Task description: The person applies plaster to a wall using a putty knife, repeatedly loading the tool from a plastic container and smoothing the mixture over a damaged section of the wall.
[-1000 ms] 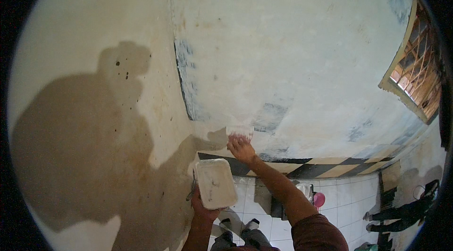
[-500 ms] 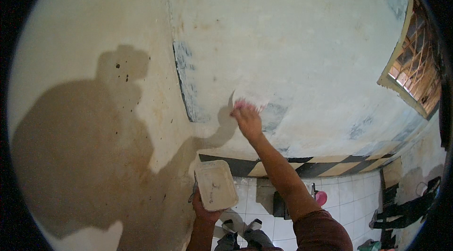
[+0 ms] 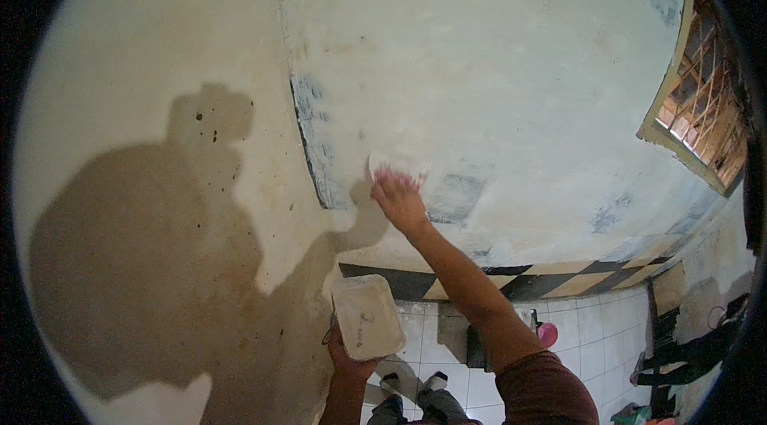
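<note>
My right hand (image 3: pixel 397 199) grips a wide, pale scraper (image 3: pixel 401 168) streaked with pink, held against the white patchy wall (image 3: pixel 519 81), just left of a grey-blue patch. My left hand (image 3: pixel 351 357) holds a shallow rectangular tub (image 3: pixel 370 313) of pale beige paste from below and at its side, low near the corner with the left-hand wall (image 3: pixel 136 57). A thin metal piece shows at the tub's left edge; what it is I cannot make out.
A checkered band (image 3: pixel 551 282) runs along the wall's foot above white floor tiles (image 3: pixel 615 329). A dark object (image 3: pixel 478 349) and a pink bowl (image 3: pixel 547 335) lie on the floor. A grilled window (image 3: pixel 699 85) is at right; another person's dark-clothed legs (image 3: pixel 679 357) show below it.
My right hand has moved up the wall with the scraper from near the checkered band, then slightly left. My left hand and the tub sit slightly lower in view.
</note>
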